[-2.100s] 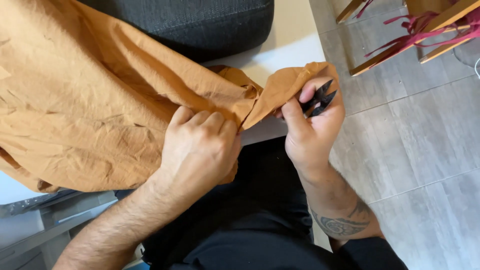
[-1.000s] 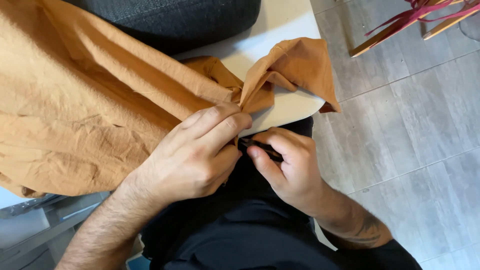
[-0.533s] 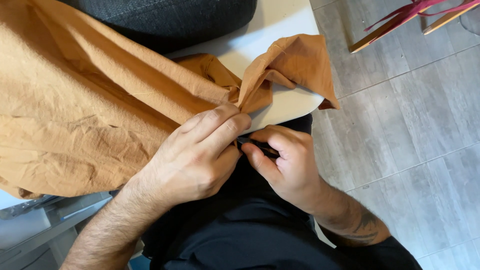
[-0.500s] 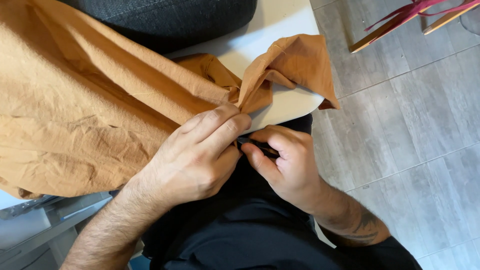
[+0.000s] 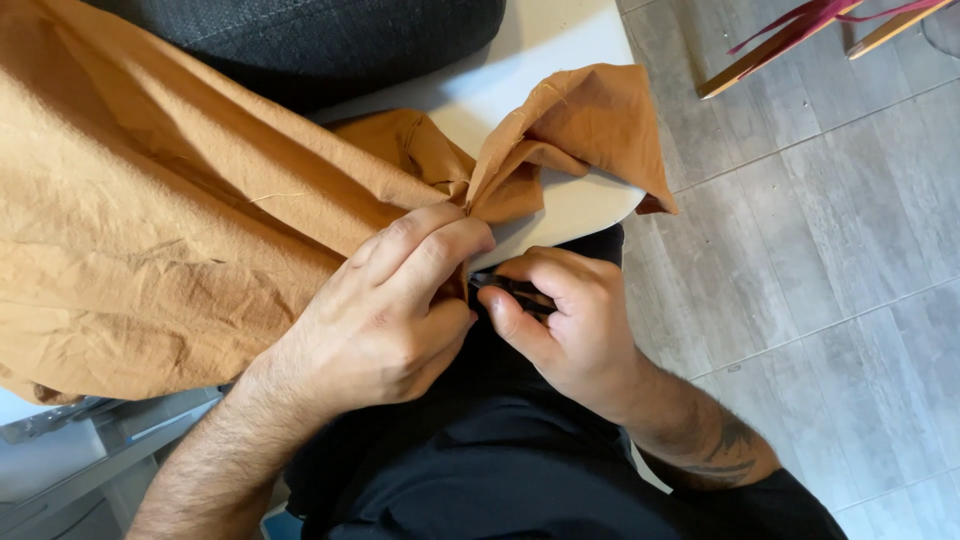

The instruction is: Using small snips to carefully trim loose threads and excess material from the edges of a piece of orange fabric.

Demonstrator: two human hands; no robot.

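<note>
A large rumpled orange-brown cloth [image 5: 160, 230] covers the white table [image 5: 590, 200] and spills toward me. My left hand [image 5: 385, 310] lies on the cloth's near edge and pinches a gathered fold between its fingers. My right hand [image 5: 565, 325] sits right beside it, fingers closed around a small black tool [image 5: 505, 288], probably snips, whose tip meets the cloth by my left fingertips. A loose corner of the cloth [image 5: 590, 130] stands up past both hands.
A dark grey cushion or bag [image 5: 330, 40] lies at the table's far side. Grey plank floor [image 5: 830, 260] spreads to the right, with wooden legs and pink straps [image 5: 800, 30] at the top right. My dark-clothed lap is below.
My right hand came down from the cloth's raised corner to the near edge beside my left hand. Over the last second both hands have hardly moved.
</note>
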